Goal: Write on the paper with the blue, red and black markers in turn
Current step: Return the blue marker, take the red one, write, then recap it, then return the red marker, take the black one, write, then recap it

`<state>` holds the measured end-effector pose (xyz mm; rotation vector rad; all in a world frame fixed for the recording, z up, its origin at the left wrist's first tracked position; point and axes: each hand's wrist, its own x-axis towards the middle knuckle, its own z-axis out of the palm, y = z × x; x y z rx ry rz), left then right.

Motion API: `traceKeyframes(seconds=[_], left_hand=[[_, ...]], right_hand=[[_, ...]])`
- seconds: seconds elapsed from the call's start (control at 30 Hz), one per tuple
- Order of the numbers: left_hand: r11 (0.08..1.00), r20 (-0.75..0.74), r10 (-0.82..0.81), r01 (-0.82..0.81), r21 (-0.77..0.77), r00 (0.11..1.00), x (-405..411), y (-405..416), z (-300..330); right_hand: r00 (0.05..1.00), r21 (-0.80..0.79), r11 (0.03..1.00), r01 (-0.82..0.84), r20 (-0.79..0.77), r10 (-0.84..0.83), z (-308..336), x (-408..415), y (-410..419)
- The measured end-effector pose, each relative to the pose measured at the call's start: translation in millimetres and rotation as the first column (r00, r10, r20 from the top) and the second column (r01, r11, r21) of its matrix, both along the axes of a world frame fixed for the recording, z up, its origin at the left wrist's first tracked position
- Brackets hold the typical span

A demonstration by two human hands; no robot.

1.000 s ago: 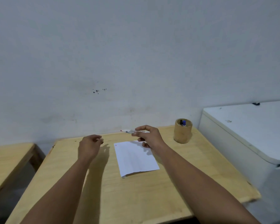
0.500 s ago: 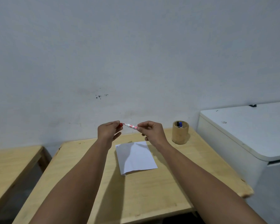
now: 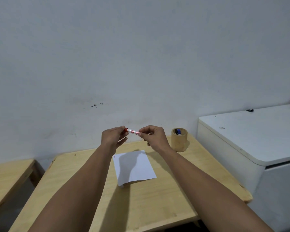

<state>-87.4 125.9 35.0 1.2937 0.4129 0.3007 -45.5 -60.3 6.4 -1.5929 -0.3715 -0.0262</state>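
Both hands hold the red marker [image 3: 133, 131] level in the air above the far side of the wooden table [image 3: 157, 198]. My left hand [image 3: 113, 137] pinches its red cap end. My right hand [image 3: 153, 137] grips the white barrel at the other end. Below them lies the white paper [image 3: 135, 167], with small red and blue marks near its top left corner. A round wooden pen holder [image 3: 179, 140] stands to the right of the paper, with the blue marker [image 3: 179, 131] and a dark marker [image 3: 176, 131] inside.
A white chest-like appliance [image 3: 251, 141] stands right of the table. A second wooden table [image 3: 5, 180] sits at the left, with a gap between. A pale wall runs just behind the table.
My left hand rose from the table to the marker's cap end, and both hands now hold the marker higher. The view has tilted up slightly.
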Motion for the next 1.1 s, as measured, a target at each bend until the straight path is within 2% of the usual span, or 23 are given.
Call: traceKeyframes(seconds=[0.1,0.23,0.33,0.37,0.43,0.47,0.5,0.57,0.67,0.73,0.87,0.93,1.1], left_hand=[[0.995,0.011,-0.013,0.012,0.102,1.000,3,-9,3],[0.990,0.035,-0.016,0.011,0.142,0.999,11,-26,13],[0.971,0.076,-0.052,0.033,0.237,0.996,22,-39,28],[0.956,0.095,-0.086,0.056,0.287,0.992,27,-46,35],[0.924,0.139,-0.179,0.118,0.365,0.974,38,-64,46],[0.909,0.157,-0.219,0.142,0.391,0.963,44,-74,48],[0.894,0.167,-0.239,0.149,0.422,0.957,51,-84,48],[0.815,0.145,-0.232,0.111,0.569,0.962,67,-100,41],[0.586,-0.001,-0.286,0.175,0.791,0.958,92,-116,8],[0.499,-0.139,-0.348,0.309,0.810,0.927,108,-124,-19],[0.457,-0.287,-0.397,0.459,0.762,0.872,133,-143,-61],[0.461,-0.302,-0.402,0.476,0.749,0.864,143,-151,-74],[0.543,-0.266,-0.468,0.512,0.666,0.843,153,-162,-90]], right_hand=[[0.998,-0.050,0.999,0.017,0.067,-0.013,2,2,-2],[0.979,-0.142,0.986,0.090,0.195,-0.062,8,5,-6],[0.975,-0.211,0.974,0.086,0.220,-0.038,19,13,-24],[0.969,-0.307,0.947,0.096,0.245,-0.019,25,19,-32],[0.953,-0.536,0.827,0.170,0.302,0.000,38,33,-48],[0.943,-0.574,0.787,0.228,0.330,-0.032,44,40,-56],[0.932,-0.545,0.790,0.282,0.352,-0.090,49,49,-64],[0.904,-0.421,0.820,0.387,0.350,-0.246,58,65,-83],[0.855,-0.395,0.768,0.504,0.354,-0.379,62,90,-113],[0.867,-0.439,0.751,0.493,0.315,-0.385,55,102,-126],[0.919,-0.570,0.721,0.394,0.248,-0.307,31,114,-140],[0.938,-0.597,0.724,0.346,0.212,-0.274,19,117,-143],[0.954,-0.672,0.678,0.297,0.185,-0.235,-3,125,-146]])
